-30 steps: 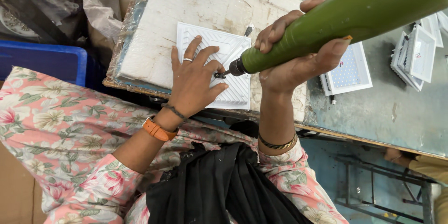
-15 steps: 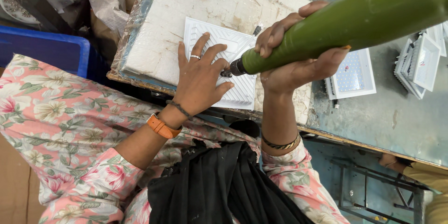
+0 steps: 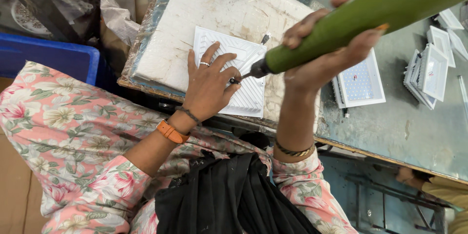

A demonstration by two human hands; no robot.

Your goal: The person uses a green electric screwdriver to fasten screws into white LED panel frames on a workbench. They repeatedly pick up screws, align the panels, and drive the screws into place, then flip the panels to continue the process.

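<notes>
My right hand (image 3: 325,55) grips a long green power screwdriver (image 3: 370,17), its dark tip (image 3: 243,74) pointing down-left onto a white ribbed square panel (image 3: 243,58). My left hand (image 3: 209,85) lies flat on that panel, fingers spread, with thumb and forefinger pinched at the driver's tip. The panel rests on a white foam slab (image 3: 195,5) wrapped in clear film. I wear a ring, an orange watch strap and a floral sleeve.
A white square panel with a dotted face (image 3: 359,83) lies to the right on the grey-green bench (image 3: 419,131). More white square frames (image 3: 431,71) are stacked at the far right. A blue crate (image 3: 48,56) stands at the left. Another person's hand (image 3: 407,175) shows at the bench's lower right.
The view has shifted slightly. My left hand's fingertips have closed in toward the driver's tip. The green driver stays in my right hand, tip on the panel.
</notes>
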